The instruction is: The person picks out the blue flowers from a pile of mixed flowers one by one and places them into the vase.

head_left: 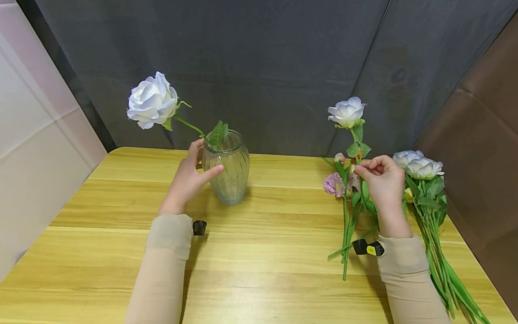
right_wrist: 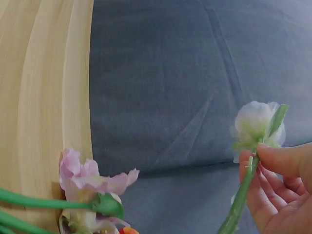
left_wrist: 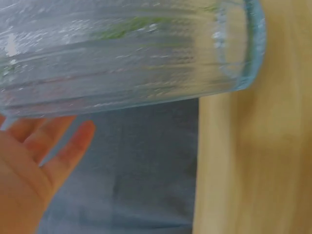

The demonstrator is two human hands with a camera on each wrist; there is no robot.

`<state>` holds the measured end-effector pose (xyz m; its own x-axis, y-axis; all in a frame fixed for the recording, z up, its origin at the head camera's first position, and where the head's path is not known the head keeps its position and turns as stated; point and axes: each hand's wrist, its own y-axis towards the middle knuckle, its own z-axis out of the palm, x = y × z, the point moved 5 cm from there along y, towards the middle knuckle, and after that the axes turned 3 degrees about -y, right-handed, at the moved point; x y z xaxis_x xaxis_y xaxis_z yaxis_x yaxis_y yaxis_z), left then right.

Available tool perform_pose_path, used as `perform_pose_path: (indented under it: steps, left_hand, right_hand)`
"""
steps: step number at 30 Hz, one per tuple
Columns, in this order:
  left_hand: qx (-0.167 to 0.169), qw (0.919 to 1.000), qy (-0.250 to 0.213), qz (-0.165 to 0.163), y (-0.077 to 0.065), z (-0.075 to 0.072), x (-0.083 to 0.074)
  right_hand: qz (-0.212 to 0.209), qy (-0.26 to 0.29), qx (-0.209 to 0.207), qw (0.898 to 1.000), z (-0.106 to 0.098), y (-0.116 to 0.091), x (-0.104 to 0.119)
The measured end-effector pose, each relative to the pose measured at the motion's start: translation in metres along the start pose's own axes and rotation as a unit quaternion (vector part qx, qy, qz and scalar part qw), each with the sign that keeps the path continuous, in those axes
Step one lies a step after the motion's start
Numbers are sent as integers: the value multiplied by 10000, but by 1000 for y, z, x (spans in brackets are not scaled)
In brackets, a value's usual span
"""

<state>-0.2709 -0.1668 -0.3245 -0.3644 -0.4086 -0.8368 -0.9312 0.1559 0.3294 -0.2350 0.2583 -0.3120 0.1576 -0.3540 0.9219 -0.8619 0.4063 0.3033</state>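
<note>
A ribbed clear glass vase (head_left: 228, 173) stands upright on the table, holding a large white rose (head_left: 152, 101) that leans out to the left. Beside the vase is my left hand (head_left: 187, 180), its fingers at the far side near the rim and its thumb stretched across the front. In the left wrist view, the visible fingers (left_wrist: 68, 151) are fairly straight alongside the glass. My right hand (head_left: 382, 184) pinches the green stem of a smaller white rose (head_left: 347, 112) between thumb and finger, blossom upward. The right wrist view shows that stem (right_wrist: 241, 195) in the pinch.
Below the right hand lie pink flowers (head_left: 334, 185) with green stems. A bunch of white roses (head_left: 422, 167) with long stems lies at the table's right edge. Dark grey cloth (head_left: 263, 67) hangs behind the wooden table (head_left: 259, 270).
</note>
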Motion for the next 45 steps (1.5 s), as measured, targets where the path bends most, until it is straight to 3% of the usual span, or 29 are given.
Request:
perform_pose_path:
  steps: [12,21,29,34,37,41,45]
  left_hand:
    - [336,9926,1077,-439,-1,-14,-15]
    - [85,9888,1487,-65,-10,-27,-39]
    - [-612,9787,1894,508,-19,-30,-64]
    - [-861,9781,1507,1150,-21,-15,-80]
    - [-513,9855,964,1295,-19,4,-85]
    - [173,9941,389,997,-18,35,-88]
    - [615,9952,110,751,-18,63,-89]
  right_hand:
    - [-262,822,23,9963,13,-8,8]
    - [-483,1115,160,9925,25,-12,10]
    - [-530,901,223,9943,33,-18,12]
    - [-663,916,211,9934,37,-22,16]
    - [-808,942,201,9921,40,-25,18]
    - [-843,1047,226,9907,43,-28,18]
    - [-778,1109,337,9902,46,-33,20]
